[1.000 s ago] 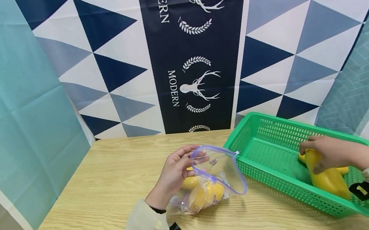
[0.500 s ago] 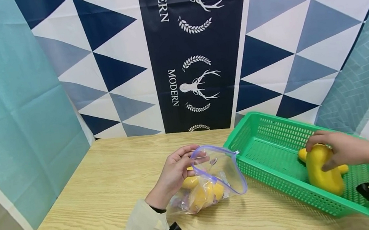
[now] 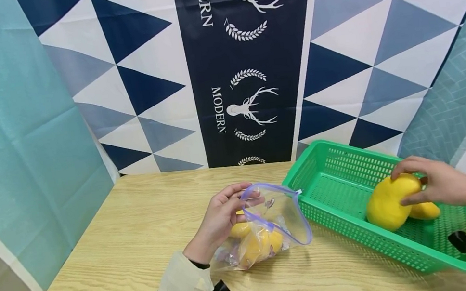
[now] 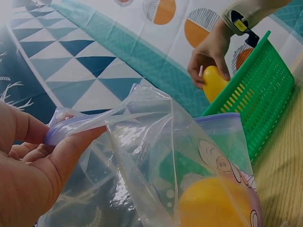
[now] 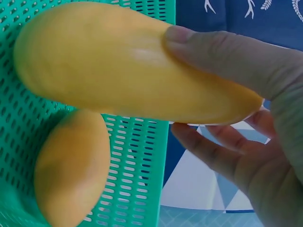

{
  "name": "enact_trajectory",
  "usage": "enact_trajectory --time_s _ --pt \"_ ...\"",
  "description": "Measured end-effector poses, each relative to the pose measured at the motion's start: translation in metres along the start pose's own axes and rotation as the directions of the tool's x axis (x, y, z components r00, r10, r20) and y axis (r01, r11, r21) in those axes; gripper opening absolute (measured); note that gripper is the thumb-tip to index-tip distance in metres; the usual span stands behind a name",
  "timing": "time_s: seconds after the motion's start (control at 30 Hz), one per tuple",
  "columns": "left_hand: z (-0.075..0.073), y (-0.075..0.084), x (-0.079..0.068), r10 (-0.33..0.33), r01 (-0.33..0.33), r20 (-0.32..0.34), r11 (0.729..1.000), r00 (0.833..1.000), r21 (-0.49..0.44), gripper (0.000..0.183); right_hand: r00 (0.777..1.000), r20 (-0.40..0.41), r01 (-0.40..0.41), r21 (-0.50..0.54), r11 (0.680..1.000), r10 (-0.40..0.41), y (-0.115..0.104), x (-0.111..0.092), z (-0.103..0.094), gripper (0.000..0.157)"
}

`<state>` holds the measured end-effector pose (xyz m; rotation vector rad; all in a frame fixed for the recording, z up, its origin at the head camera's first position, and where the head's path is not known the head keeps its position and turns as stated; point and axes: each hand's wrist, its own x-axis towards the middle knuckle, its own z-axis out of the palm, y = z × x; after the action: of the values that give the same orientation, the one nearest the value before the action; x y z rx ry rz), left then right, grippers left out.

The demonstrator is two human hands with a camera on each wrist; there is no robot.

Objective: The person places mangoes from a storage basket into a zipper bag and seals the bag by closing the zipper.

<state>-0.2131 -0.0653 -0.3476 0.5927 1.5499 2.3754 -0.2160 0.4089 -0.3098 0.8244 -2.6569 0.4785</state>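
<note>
My left hand (image 3: 224, 217) pinches the purple zip edge of a clear zip bag (image 4: 142, 146) between thumb and fingers, its mouth spread wide. Inside the bag lie yellow fruits (image 3: 256, 248), partly hidden by creased plastic. Over the green basket, my right hand (image 3: 434, 184) grips a large, smooth yellow mango-shaped fruit (image 5: 109, 66) by its narrower end. The thumb lies on one side of it and the fingers curl under the other. A smaller yellow mango (image 5: 73, 168) rests on the basket floor below it, partly covered in the head view.
The long green plastic basket (image 3: 358, 242) with perforated walls stands at the right, its near corner close to the table's front. A wood-grain table (image 3: 150, 214) spreads left of the bag. Patterned cloth (image 3: 159, 77) hangs behind the table, with plain teal cloth at the left.
My right hand has raised and turned the large fruit, its wide end swinging left and away, uncovering more of the smaller mango. My left hand and the bag stay put.
</note>
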Motion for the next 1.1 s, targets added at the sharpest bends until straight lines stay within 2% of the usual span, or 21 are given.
enact_trajectory --time_s 0.27,0.5,0.9,1.1 --pt "-0.001 0.000 0.001 0.005 -0.005 0.004 1.000 1.000 -0.005 0.032 0.995 -0.102 -0.004 0.062 0.998 0.010 -0.006 0.005 0.003 0.057" --pt "-0.001 0.000 0.001 0.003 -0.003 -0.001 1.000 1.000 -0.001 0.032 0.989 -0.140 -0.030 0.146 0.989 0.050 -0.015 0.009 0.004 0.056" --pt "0.000 0.001 0.001 0.002 -0.002 -0.003 1.000 1.000 -0.013 0.032 0.956 -0.234 -0.107 0.291 0.951 0.180 -0.029 0.014 0.009 0.053" --pt "-0.001 0.000 0.001 0.003 -0.003 -0.005 1.000 1.000 -0.017 0.033 0.943 -0.270 -0.091 0.357 0.930 0.196 -0.036 0.016 0.009 0.054"
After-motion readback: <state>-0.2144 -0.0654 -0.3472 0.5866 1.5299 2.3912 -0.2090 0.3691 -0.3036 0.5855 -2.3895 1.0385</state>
